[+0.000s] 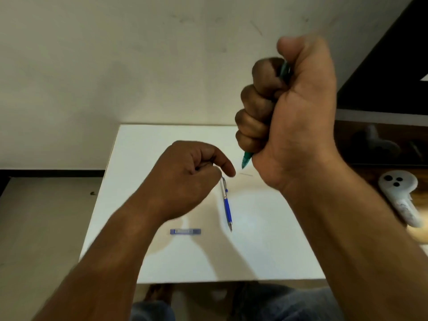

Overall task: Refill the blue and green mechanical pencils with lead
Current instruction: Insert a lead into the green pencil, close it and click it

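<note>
A pale wall (115, 66) fills the far half of the view. In front of it stands a white table (266, 239), with the person's knees in blue jeans (289, 304) showing below its near edge.

The right hand (294, 107) is raised high above the right part of the table, closed in a full fist around the green pencil (246, 158). The pencil runs through the fist, with its lower end poking out beneath the little finger and a bit of the barrel showing at the top beside the thumb.

The left hand (185, 179) hovers lower, over the middle of the table. Its fingers are curled and the forefinger reaches to the right; whether it pinches anything cannot be told, as it is blurred.

To the right, off the table, a white controller (400, 195) lies on a wooden surface.

The blue pencil (227, 206) lies on the table, its tip towards the near side and its far end just beside the left thumb.

A small blue lead case (185, 231) lies flat on the table, left of the blue pencil's tip and apart from it.

A thin dark line (246, 174) lies on the table just below the green pencil's lower end.
</note>
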`<state>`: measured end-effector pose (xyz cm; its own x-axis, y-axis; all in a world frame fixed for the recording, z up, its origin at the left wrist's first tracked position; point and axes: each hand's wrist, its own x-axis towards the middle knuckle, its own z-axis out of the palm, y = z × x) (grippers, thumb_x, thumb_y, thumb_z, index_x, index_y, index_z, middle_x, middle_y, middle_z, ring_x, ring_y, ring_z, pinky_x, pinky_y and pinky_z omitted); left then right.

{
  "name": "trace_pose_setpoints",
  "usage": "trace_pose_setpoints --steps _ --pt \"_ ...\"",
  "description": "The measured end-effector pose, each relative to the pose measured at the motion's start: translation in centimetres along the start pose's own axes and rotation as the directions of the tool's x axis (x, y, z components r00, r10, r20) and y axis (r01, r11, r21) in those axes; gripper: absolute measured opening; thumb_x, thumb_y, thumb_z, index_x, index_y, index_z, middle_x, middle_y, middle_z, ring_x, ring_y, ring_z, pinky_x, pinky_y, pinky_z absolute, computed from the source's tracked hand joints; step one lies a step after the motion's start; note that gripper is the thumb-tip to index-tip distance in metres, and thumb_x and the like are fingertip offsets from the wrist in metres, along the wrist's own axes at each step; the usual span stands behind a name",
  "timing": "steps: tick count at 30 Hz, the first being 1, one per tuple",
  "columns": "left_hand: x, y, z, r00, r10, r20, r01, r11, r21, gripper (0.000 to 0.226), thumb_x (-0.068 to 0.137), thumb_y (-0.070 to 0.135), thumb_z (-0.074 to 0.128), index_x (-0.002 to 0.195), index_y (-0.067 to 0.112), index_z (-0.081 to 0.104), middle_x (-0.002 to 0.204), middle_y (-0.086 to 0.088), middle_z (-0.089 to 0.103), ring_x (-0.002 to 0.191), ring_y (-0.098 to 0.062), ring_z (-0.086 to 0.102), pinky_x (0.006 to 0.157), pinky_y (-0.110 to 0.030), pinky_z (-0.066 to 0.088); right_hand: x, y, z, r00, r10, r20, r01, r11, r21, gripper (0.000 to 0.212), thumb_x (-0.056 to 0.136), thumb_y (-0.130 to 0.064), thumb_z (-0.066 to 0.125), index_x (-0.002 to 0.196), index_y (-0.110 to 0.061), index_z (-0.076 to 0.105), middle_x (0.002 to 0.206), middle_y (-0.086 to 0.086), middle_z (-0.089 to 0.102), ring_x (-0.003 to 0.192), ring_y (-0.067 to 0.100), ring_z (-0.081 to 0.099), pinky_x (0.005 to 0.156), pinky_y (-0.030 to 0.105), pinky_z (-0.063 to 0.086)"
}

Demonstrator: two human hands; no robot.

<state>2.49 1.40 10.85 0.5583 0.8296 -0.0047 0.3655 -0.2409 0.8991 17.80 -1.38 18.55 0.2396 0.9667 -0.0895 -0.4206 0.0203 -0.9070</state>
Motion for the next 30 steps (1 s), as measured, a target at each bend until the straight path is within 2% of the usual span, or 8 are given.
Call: trace_pose_setpoints --steps 9,18,30 --pt "0.11 -0.32 0.19 0.999 -0.047 0.023 0.047 0.999 0.010 0.039 0.077 0.018 0.047 0.083 0.039 0.079 0.044 0.013 0.039 0.037 -0.006 0.035 0.044 -0.008 0.029 0.32 0.24 -0.06 0.994 0.106 -0.010 -0.105 0.992 0.075 0.055 0.108 -0.049 0.038 0.060 -0.026 0.023 0.050 -0.008 0.018 0.042 0.012 0.010 0.043 0.018 0.019" --pt "0.22 -0.48 0.21 0.999 -0.038 0.034 0.037 0.999 0.024 0.039 0.078 0.016 0.048 0.084 0.039 0.080 0.045 0.010 0.042 0.038 -0.005 0.035 0.043 -0.009 0.031 0.35 0.18 -0.18 0.998 0.061 0.006 -0.061 0.993 0.101 0.059 0.111 -0.045 0.036 0.055 -0.026 0.030 0.047 -0.010 0.023 0.039 0.009 0.015 0.043 0.016 0.024" --pt "0.21 -0.45 0.19 0.999 -0.032 0.030 0.031 0.999 0.024 0.039 0.079 0.016 0.048 0.083 0.039 0.080 0.044 0.013 0.041 0.036 -0.006 0.035 0.043 -0.009 0.030 0.32 0.05 -0.25 0.998 0.063 -0.011 -0.061 0.994 0.093 0.058 0.111 -0.045 0.036 0.056 -0.026 0.029 0.048 -0.009 0.021 0.040 0.010 0.014 0.044 0.017 0.023"
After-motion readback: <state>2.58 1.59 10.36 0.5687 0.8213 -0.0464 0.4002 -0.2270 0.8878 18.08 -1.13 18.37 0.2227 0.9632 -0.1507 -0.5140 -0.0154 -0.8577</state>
